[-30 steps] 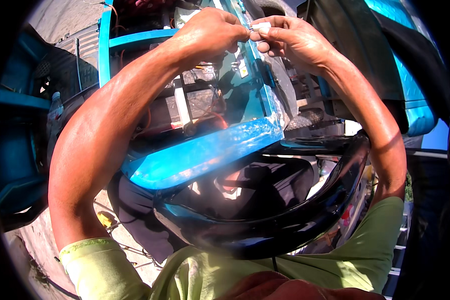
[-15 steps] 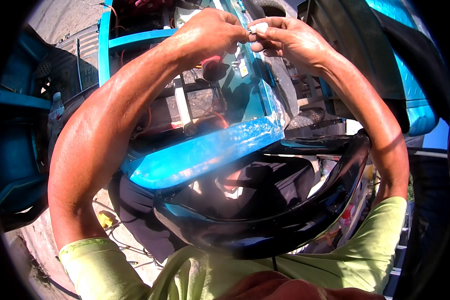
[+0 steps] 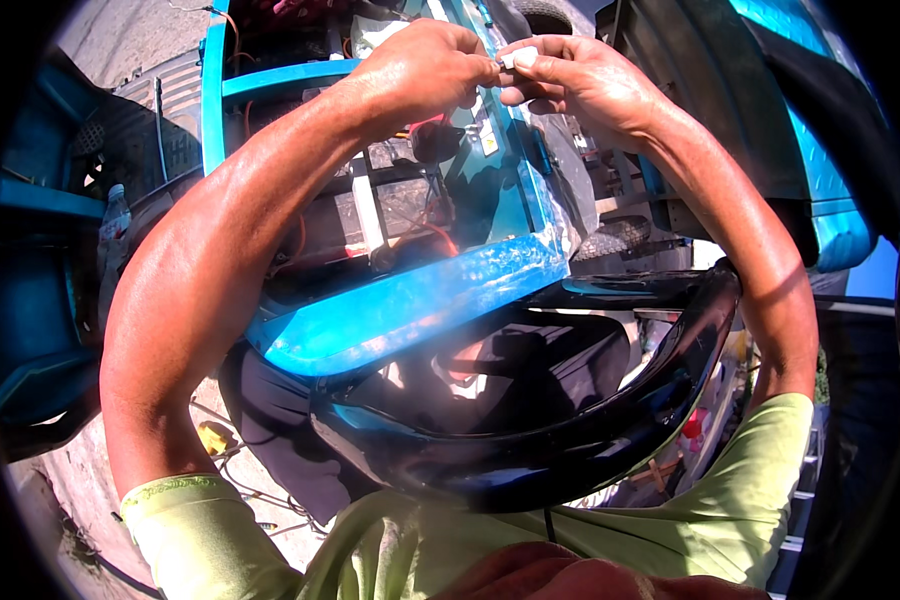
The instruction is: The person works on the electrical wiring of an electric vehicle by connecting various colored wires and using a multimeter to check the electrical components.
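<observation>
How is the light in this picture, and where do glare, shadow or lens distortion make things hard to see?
Head view: hard sunlight, with glare on the blue frame bar and a shine on both forearms; deep shadow under the glossy black curved panel; the fisheye bends edges near the rim, and the corners are black; the small white piece between the left hand and the right hand is washed out.

The small white piece (image 3: 518, 57) is mostly covered by the fingertips of the left hand (image 3: 425, 65) and right hand (image 3: 580, 80), its kind unclear.

There were two bare hands, the left hand (image 3: 425, 65) and the right hand (image 3: 580, 80), one small white piece (image 3: 518, 57) between them, one blue frame bar (image 3: 410, 305), and one plastic bottle (image 3: 116, 212).
</observation>
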